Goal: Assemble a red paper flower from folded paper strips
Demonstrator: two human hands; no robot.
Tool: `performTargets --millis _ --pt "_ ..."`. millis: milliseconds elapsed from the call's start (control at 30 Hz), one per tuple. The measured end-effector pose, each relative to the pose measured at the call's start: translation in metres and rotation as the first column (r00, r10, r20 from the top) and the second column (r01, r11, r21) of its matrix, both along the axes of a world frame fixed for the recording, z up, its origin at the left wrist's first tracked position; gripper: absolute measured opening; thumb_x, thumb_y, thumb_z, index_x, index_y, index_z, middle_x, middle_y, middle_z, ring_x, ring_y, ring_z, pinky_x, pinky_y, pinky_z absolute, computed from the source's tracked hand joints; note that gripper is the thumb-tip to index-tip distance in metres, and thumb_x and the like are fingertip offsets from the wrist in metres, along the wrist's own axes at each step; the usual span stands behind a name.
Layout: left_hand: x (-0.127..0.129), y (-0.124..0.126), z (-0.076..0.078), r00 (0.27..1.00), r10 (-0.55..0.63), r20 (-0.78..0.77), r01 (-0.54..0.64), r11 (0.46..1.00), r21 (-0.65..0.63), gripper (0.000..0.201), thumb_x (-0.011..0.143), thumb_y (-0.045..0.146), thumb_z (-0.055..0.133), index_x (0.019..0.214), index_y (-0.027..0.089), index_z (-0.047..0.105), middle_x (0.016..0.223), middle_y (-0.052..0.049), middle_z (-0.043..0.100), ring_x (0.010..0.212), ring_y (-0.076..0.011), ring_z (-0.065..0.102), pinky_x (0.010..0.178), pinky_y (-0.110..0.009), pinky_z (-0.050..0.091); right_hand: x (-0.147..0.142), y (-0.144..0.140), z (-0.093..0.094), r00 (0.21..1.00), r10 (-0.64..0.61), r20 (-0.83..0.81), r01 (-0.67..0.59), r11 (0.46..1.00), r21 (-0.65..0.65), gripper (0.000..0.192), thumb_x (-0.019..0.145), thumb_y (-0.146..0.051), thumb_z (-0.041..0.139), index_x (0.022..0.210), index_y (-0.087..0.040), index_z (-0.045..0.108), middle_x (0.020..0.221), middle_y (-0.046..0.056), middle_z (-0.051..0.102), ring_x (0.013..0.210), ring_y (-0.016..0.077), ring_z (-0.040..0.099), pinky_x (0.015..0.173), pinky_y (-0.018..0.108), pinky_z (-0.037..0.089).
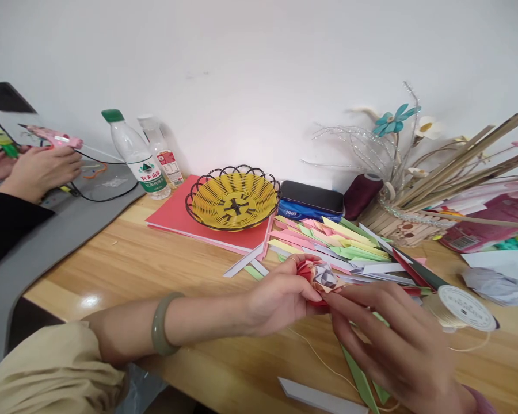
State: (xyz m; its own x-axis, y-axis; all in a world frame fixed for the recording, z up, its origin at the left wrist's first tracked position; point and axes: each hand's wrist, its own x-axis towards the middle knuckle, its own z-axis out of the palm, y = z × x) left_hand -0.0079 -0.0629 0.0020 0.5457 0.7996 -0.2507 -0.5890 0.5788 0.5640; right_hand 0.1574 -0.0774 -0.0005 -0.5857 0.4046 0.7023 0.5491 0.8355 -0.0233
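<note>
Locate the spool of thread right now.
In the head view the spool of thread lies on its side at the right of the wooden table, just right of the right hand, beside the folded paper strips.

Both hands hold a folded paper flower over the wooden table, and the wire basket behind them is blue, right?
Not quite. In the head view the left hand and right hand do hold the paper flower, but the basket is yellow.

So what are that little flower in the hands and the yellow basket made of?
The flower, pinched between left hand and right hand, looks like matte folded paper: sharp creases, red and white facets. The basket seems glossy woven plastic on a dark wire rim, though that's a guess.
</note>
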Motion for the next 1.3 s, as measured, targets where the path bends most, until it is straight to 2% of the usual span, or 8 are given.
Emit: performTargets --millis 67,167,267,467,933,1033,1200,1300 --pt "0.0 0.0 0.0 1.0 0.018 -0.004 -0.018 1.0 0.014 0.041 0.05 -0.001 0.05 0.085 0.019 0.041 0.076 0.002 0.054 0.074 -0.011 0.052 0.072 -0.027 0.038 -0.005 0.0 0.004 0.991 -0.016 -0.132 -0.01 0.981 -0.195 0.019 0.075 -0.009 0.058 0.091 -0.019 0.061 0.075 0.004 0.059 0.068 0.0137 0.055 0.055 0.026 0.047" --pt "0.001 0.001 0.0 1.0 0.025 -0.014 -0.024 0.999 0.041 0.044 0.05 -0.001 0.051 0.088 0.02 0.04 0.075 0.002 0.053 0.074 -0.0112 0.051 0.072 -0.028 0.038 -0.01 0.001 0.008 0.959 -0.085 -0.27 -0.053 0.883 -0.466 0.012 0.078 -0.016 0.057 0.085 -0.023 0.064 0.073 0.003 0.059 0.065 0.0132 0.057 0.051 0.024 0.048" --pt "0.001 0.001 0.0 0.999 0.033 -0.017 -0.032 0.998 0.049 0.047 0.051 -0.001 0.052 0.09 0.021 0.038 0.077 0.002 0.053 0.076 -0.0114 0.051 0.074 -0.028 0.038 -0.012 0.002 0.008 0.925 -0.171 -0.341 -0.076 0.793 -0.605 0.008 0.078 -0.022 0.059 0.077 -0.023 0.067 0.069 0.002 0.06 0.059 0.0125 0.056 0.046 0.022 0.045" --pt "0.001 0.001 -0.003 0.999 0.032 -0.034 -0.03 0.996 0.082 0.052 0.047 0.0 0.052 0.092 0.022 0.038 0.076 0.003 0.052 0.073 -0.0099 0.048 0.07 -0.025 0.035 -0.012 0.006 0.006 0.898 -0.246 -0.365 -0.072 0.736 -0.673 0.007 0.073 -0.03 0.065 0.072 -0.024 0.067 0.067 0.001 0.061 0.061 0.0127 0.057 0.049 0.022 0.046" --pt "0.0 0.001 -0.004 0.989 0.044 -0.14 -0.024 0.99 0.142 0.058 0.045 0.0 0.049 0.097 0.023 0.036 0.08 0.003 0.049 0.074 -0.0108 0.044 0.067 -0.024 0.031 -0.012 0.005 0.01 0.952 -0.153 -0.265 -0.034 0.809 -0.587 0.008 0.077 -0.025 0.06 0.074 -0.024 0.067 0.07 0.002 0.062 0.064 0.0134 0.06 0.055 0.024 0.049" --pt "0.0 0.001 -0.006 0.989 0.031 -0.142 -0.007 0.985 0.17 0.059 0.046 0.0 0.05 0.098 0.023 0.035 0.081 0.003 0.049 0.076 -0.0112 0.045 0.069 -0.024 0.031 -0.012 0.006 0.011 0.952 -0.179 -0.247 -0.016 0.779 -0.626 0.013 0.077 -0.031 0.059 0.07 -0.024 0.067 0.067 0.002 0.062 0.061 0.0138 0.058 0.053 0.024 0.049" --pt "-0.001 0.004 -0.012 0.988 0.012 -0.155 0.02 0.98 0.199 0.062 0.047 -0.001 0.052 0.1 0.024 0.033 0.085 0.003 0.049 0.074 -0.0103 0.045 0.068 -0.024 0.031 -0.01 0.008 0.01 0.948 -0.223 -0.226 -0.018 0.672 -0.74 0.018 0.077 -0.035 0.059 0.068 -0.023 0.067 0.066 0.002 0.061 0.06 0.0132 0.057 0.051 0.023 0.047" --pt "-0.001 0.005 -0.012 0.985 0.015 -0.173 0.022 0.977 0.211 0.061 0.046 -0.001 0.054 0.099 0.024 0.035 0.087 0.003 0.048 0.075 -0.0097 0.045 0.067 -0.023 0.03 -0.009 0.009 0.008 0.947 -0.216 -0.239 -0.035 0.67 -0.742 0.019 0.078 -0.035 0.058 0.068 -0.022 0.067 0.067 0.001 0.061 0.061 0.0133 0.057 0.052 0.024 0.047"
